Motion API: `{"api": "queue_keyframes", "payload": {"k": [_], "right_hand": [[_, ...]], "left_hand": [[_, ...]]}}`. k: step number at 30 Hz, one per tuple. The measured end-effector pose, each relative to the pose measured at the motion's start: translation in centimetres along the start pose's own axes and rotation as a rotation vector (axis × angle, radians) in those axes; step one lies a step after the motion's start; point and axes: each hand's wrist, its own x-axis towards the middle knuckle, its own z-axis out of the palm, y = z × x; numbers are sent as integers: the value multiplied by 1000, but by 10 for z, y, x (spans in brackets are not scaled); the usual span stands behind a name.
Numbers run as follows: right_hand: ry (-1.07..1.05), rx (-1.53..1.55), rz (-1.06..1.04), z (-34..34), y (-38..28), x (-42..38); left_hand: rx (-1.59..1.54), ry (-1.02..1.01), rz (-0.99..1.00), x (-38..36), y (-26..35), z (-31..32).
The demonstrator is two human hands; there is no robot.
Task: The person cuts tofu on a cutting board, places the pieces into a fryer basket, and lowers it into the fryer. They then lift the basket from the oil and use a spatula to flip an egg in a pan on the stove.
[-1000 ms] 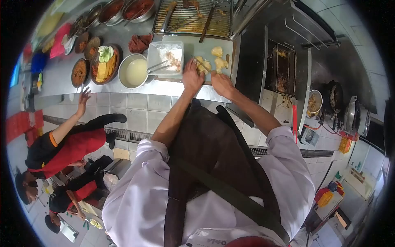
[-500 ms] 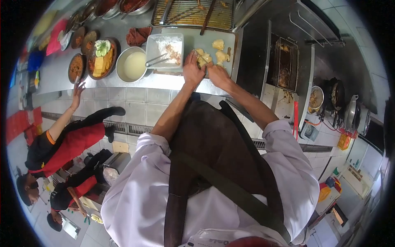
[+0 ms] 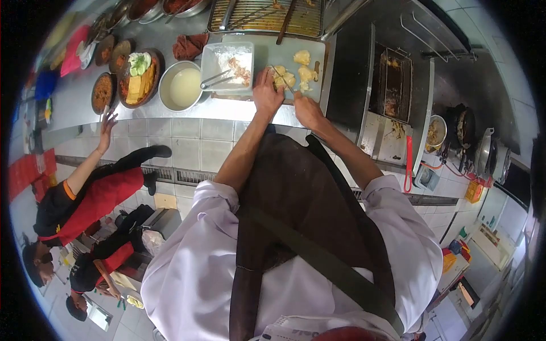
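Observation:
My right hand (image 3: 308, 109) is closed round the handle of a knife (image 3: 283, 78), its thin blade slanting up and left over a pale yellow piece of chicken (image 3: 288, 80). With its fingers against that piece's left side, my left hand (image 3: 267, 95) holds it down on the cutting board (image 3: 273, 52). More chicken pieces (image 3: 307, 74) lie on the board to the right. A white plastic tub (image 3: 212, 58) stands just left of my left hand, with white powder, some bits and metal tongs (image 3: 215, 80) in it.
Left of the tub stand a metal pot (image 3: 163, 90) of pale liquid, a crumpled brown cloth (image 3: 190, 46) and a dark bowl (image 3: 154, 98) of food. A wire rack (image 3: 261, 17) lies behind the board. A co-worker's hand (image 3: 106, 128) reaches to the counter at far left. A fryer (image 3: 392, 85) stands right.
My right hand has drawn down and slightly right, and the knife blade now shows across the chicken. My left hand stays nearly in place.

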Motion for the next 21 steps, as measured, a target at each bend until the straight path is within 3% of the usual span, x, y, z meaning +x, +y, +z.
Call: {"api": "queue_keyframes", "payload": {"k": [15,21], "right_hand": [[57,7,89,13,5,-36],[-69,153,133,8,14,-64]], "left_hand": [[-44,6,10,1,-2,0],[-34,16,-27,11,-3,3]]}}
